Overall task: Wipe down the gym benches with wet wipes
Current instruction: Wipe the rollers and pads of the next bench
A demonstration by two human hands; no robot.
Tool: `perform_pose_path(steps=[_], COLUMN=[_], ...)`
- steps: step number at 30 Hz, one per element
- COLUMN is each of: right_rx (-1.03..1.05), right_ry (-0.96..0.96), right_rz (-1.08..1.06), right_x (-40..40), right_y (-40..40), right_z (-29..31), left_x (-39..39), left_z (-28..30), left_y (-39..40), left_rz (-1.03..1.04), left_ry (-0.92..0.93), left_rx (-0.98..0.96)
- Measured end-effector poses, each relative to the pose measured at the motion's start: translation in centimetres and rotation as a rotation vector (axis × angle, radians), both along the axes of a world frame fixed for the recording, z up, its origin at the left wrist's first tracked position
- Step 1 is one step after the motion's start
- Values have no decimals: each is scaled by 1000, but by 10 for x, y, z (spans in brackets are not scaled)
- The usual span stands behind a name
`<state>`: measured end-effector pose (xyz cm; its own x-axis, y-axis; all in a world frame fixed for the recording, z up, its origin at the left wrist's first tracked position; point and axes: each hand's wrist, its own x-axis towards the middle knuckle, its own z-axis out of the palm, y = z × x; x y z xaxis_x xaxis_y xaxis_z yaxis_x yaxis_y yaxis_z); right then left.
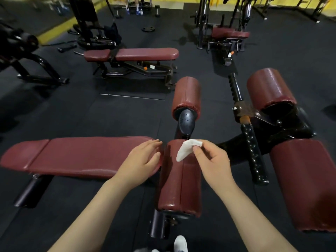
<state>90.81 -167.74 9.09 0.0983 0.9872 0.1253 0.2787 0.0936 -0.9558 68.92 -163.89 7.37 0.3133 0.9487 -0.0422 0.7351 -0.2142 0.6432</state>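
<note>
A dark red padded bench [76, 157] lies across the lower left, its surface shiny. A red roller pad [179, 188] stands at its near end, right below me. My right hand [212, 164] pinches a white wet wipe [187, 149] between thumb and fingers, holding it just over the top of that roller pad. Beside the pad, my left hand [141, 160] hovers over the bench's end with its fingers straight and relaxed, holding nothing.
More red roller pads [187, 93] [269, 88] [305, 182] and a black knurled handle bar [252, 151] stand ahead and right. Another red bench [138, 54] sits further back, with machines, dumbbells and a weight plate [148, 29] on the black rubber floor. My white shoe [180, 243] shows below.
</note>
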Motion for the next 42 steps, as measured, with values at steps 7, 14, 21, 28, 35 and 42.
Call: perform_pose_path(steps=[7,14,21,28,35,42], right_rx=[-25,-40,-83,-133,-104,-251], right_ry=[64,168,88,-47,-126,-273], right_rz=[-137,-379,-545,-441,-417,-381], right_x=[-16,-49,-71,-48,-18,10], right_y=[25,47,58,93,143,224], right_z=[2,2,1,4,14,9], left_x=[-18,-60,-67,-40,-16,6], left_z=[-5,-10,-6,-13,-17,-15], left_y=[33,96,144,167,205,273], left_rz=[-57,-243,-406,-431,-419,-503], left_ry=[14,16,-20,-72,-99,-139], left_rx=[54,17,22,16,-15,11])
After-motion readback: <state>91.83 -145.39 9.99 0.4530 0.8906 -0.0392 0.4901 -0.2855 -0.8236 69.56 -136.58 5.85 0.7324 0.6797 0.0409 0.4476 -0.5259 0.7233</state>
